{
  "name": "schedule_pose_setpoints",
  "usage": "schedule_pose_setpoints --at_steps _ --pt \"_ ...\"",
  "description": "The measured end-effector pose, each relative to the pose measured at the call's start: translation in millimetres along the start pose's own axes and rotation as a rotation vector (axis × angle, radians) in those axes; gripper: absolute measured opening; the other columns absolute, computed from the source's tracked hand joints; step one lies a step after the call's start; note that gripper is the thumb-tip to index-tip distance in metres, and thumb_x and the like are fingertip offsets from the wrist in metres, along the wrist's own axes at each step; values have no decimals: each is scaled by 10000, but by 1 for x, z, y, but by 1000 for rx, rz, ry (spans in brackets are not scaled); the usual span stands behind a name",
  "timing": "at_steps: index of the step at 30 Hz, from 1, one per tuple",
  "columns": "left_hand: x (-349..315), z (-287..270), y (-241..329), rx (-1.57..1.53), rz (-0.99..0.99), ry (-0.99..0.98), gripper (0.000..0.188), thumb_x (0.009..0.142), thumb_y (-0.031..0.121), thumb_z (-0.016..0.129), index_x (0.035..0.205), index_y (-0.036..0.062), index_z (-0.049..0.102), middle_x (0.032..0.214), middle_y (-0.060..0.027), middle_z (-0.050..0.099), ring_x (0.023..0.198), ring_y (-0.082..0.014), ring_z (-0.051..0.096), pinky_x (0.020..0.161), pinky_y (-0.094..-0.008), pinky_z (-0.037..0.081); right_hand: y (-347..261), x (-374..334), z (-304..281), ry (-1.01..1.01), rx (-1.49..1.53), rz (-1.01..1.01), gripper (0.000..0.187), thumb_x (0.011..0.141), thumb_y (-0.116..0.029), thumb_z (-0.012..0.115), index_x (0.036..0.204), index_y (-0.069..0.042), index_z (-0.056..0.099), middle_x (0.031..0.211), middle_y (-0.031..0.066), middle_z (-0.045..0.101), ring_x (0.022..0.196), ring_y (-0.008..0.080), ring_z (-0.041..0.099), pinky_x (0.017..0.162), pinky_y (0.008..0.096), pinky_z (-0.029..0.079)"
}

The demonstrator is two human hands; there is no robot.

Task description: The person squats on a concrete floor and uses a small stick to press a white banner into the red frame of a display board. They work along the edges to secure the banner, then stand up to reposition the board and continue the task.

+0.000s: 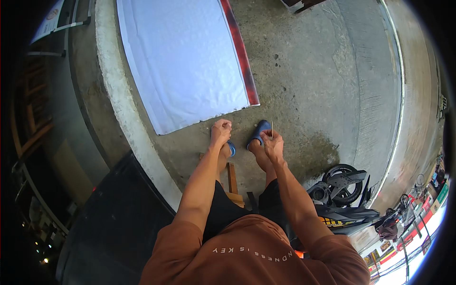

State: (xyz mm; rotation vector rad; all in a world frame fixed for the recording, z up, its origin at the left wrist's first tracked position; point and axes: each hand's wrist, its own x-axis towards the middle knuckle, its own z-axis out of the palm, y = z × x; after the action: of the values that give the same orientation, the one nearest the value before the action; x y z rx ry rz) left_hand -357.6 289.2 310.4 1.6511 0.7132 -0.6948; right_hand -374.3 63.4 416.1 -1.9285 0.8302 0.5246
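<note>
My left hand [221, 132] is closed, its fingers curled in just off the near edge of a big white sheet [185, 57]. What it holds, if anything, is too small to make out. My right hand [273, 144] pinches a thin pale stick [272, 126] that points up and away from me, above my right blue clog [259, 131]. The sheet lies flat on the concrete, white side up, with a red strip [240, 52] along its right border. Neither hand appears to touch it.
A raised concrete curb [116, 85] runs along the sheet's left side, with a large black surface [118, 218] nearer me. A wooden piece [232, 178] shows between my legs. At the right stands a parked motorcycle [344, 190], beside a damp patch [318, 154] on the ground.
</note>
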Motion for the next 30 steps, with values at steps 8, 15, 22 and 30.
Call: schedule_pose_setpoints --at_steps 8,15,22,30 --pt "24 7 34 -67 61 16 178 1003 109 587 1099 -11 676 794 -74 674 637 -168 679 593 -323 577 -12 7 -36 109 -99 -97 281 887 -243 774 1008 9 750 935 162 758 907 257 716 868 372 531" --pt "60 -11 50 -40 259 76 146 956 106 643 1039 27 733 846 -96 734 799 -178 688 758 -330 542 -51 23 -21 164 -131 -232 261 883 -251 774 989 -13 758 910 120 748 898 230 707 845 365 530" --pt "110 -4 13 -297 -74 57 182 952 191 711 1020 24 734 859 -52 694 615 -147 660 556 -323 512 -79 106 72 -40 -47 -88 285 883 -221 782 1023 25 749 910 108 744 852 174 681 788 311 528" --pt "244 83 -91 -215 -54 107 314 954 214 702 1201 23 674 1226 -211 665 952 -328 702 835 -426 553 52 320 158 -10 -456 -91 437 775 -311 824 1066 6 751 980 191 767 892 327 744 829 403 569"
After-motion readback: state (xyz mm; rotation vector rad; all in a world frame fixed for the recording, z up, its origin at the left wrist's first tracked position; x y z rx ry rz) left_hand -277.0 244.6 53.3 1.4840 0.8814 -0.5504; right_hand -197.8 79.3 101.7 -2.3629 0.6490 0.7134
